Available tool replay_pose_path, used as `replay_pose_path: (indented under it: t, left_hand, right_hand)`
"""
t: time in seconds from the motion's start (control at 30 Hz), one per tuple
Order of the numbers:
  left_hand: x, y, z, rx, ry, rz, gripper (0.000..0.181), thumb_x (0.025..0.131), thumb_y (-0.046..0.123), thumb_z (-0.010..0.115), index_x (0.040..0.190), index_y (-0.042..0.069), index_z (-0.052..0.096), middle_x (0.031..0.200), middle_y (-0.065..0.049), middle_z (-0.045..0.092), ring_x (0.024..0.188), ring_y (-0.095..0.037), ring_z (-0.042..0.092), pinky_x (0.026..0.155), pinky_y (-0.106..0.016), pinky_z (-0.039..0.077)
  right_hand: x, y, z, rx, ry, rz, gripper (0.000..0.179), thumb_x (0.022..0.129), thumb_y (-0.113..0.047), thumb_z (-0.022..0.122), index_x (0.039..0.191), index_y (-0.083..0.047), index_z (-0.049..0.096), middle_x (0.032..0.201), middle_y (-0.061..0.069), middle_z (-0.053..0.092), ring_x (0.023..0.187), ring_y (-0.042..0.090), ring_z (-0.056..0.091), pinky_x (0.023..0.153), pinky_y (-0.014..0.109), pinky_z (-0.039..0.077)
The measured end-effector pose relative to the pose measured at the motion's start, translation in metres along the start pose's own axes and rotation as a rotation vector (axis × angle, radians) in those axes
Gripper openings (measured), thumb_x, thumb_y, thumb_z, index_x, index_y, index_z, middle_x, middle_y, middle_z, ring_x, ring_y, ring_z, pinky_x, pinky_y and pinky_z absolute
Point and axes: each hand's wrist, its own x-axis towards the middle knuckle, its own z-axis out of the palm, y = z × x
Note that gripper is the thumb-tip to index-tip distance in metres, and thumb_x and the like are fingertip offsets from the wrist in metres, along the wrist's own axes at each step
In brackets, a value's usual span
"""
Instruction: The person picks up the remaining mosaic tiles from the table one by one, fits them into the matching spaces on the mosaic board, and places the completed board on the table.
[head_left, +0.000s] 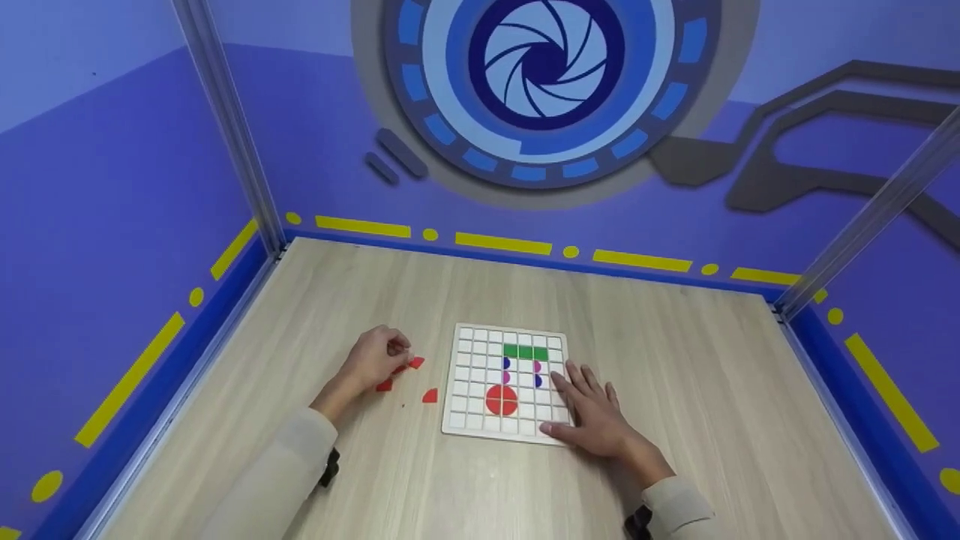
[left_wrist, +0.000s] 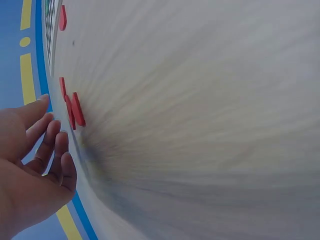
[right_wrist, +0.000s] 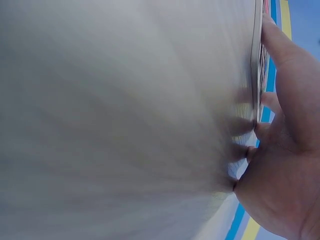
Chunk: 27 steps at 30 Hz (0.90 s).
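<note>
A white square grid board (head_left: 471, 427) lies on the table with a red circle (head_left: 502, 400) of quarter pieces, a green row (head_left: 525, 352) and small blue and magenta half-rounds on it. My right hand (head_left: 596, 416) rests with spread fingers on the board's right edge, thumb near the lower right corner. Left of the board, my left hand (head_left: 376, 352) hovers with loosely bent fingers close over several loose red quarter-circle pieces (left_wrist: 78, 110). Nothing shows between its thumb and fingers in the left wrist view. One red piece (head_left: 430, 395) lies apart, nearer the board.
The light wooden table (head_left: 645, 315) is bounded by blue-purple panels (head_left: 315, 165) at the back and sides, with metal posts (head_left: 244, 142) at the back corners. A tiny dark speck (head_left: 403, 406) lies left of the board.
</note>
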Motion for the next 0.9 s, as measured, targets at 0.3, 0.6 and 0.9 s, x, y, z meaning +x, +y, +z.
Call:
replay_pose_path:
  t: [0.3, 0.6, 0.9]
  left_hand:
    - [-0.001, -0.004, 0.010, 0.022, -0.008, 0.059, 0.015, 0.094, 0.010, 0.082, 0.107, 0.005, 0.076, 0.103, -0.009, 0.064, 0.092, -0.020, 0.060, 0.088, -0.042, 0.051]
    - [-0.001, -0.002, 0.016, 0.064, 0.036, 0.026, 0.010, 0.094, 0.009, 0.082, 0.102, 0.009, 0.075, 0.100, -0.006, 0.062, 0.091, -0.019, 0.058, 0.086, -0.039, 0.051]
    - [-0.002, 0.001, 0.017, 0.052, 0.014, 0.007, 0.013, 0.095, 0.009, 0.081, 0.104, 0.009, 0.072, 0.102, -0.006, 0.063, 0.091, -0.018, 0.058, 0.084, -0.037, 0.051]
  right_hand:
    - [0.001, 0.000, 0.001, -0.016, -0.013, 0.020, 0.101, 0.091, -0.073, 0.068, 0.169, -0.022, 0.029, 0.177, 0.010, 0.009, 0.163, 0.038, -0.001, 0.123, 0.069, -0.003]
    - [0.000, 0.000, 0.001, -0.009, -0.007, 0.017, 0.100, 0.091, -0.072, 0.068, 0.168, -0.020, 0.031, 0.177, 0.011, 0.010, 0.162, 0.038, 0.000, 0.122, 0.070, -0.002]
    - [0.001, -0.001, -0.001, -0.046, 0.014, 0.010, 0.099, 0.091, -0.072, 0.068, 0.167, -0.020, 0.033, 0.176, 0.011, 0.014, 0.162, 0.039, 0.004, 0.123, 0.070, 0.001]
